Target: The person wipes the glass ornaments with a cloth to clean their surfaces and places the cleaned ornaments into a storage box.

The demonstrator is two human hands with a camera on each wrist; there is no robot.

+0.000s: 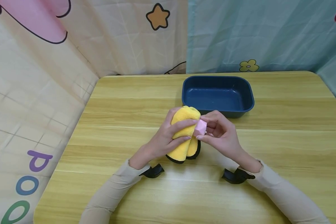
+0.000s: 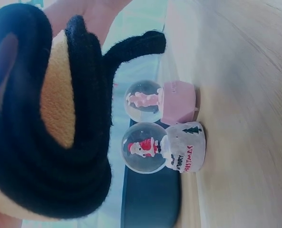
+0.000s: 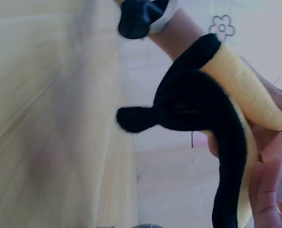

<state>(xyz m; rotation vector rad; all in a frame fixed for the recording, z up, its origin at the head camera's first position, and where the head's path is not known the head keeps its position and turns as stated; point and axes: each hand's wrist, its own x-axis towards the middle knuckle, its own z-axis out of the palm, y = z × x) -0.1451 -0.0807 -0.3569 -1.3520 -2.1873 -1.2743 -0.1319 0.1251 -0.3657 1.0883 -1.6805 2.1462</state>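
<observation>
In the head view my left hand grips a folded yellow cloth with black edging, fingers over its front. Beside it my right hand pinches a pink faceted object between thumb and fingers. That object's left side meets the cloth, and whether more of it lies inside is hidden. Two snow globes stand on the table in the left wrist view: one with a pink base, one with a white Christmas base and a Santa figure. Neither shows plainly in the head view. The right wrist view shows the cloth's black edge hanging in folds.
A dark blue rectangular tub stands towards the back of the wooden table, just beyond the hands. Patterned curtains hang behind and to the left. Black straps are on both wrists.
</observation>
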